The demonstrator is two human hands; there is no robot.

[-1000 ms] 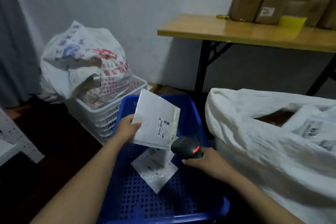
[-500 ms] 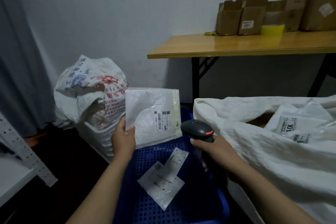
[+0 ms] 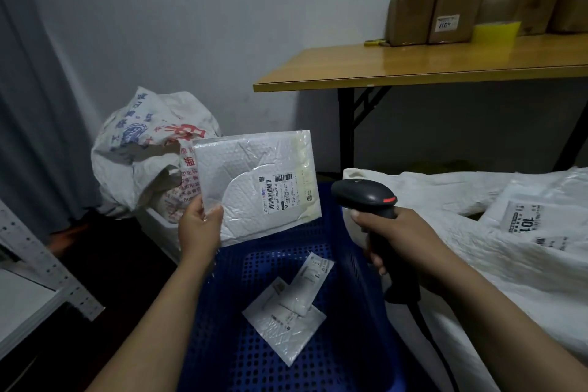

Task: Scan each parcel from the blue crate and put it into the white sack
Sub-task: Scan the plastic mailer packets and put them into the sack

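Parcel (image 3: 254, 184) — scanner (image 3: 362, 194) beside, printed sack (image 3: 143, 149) behind

The white sack (image 3: 429, 191) gapes beside the blue crate (image 3: 229, 344).

Parcels outside the sack: three, one held parcel (image 3: 254, 188) and two loose parcels (image 3: 284, 325) in the single blue crate (image 3: 222, 344). One scanner (image 3: 366, 194). One white sack (image 3: 445, 232), at least one labelled parcel (image 3: 528, 216) showing inside; full count unclear. One table (image 3: 413, 67), at least four cardboard boxes (image 3: 451, 13), one printed sack (image 3: 143, 143).

The white sack (image 3: 477, 264) is cut off at the right edge.
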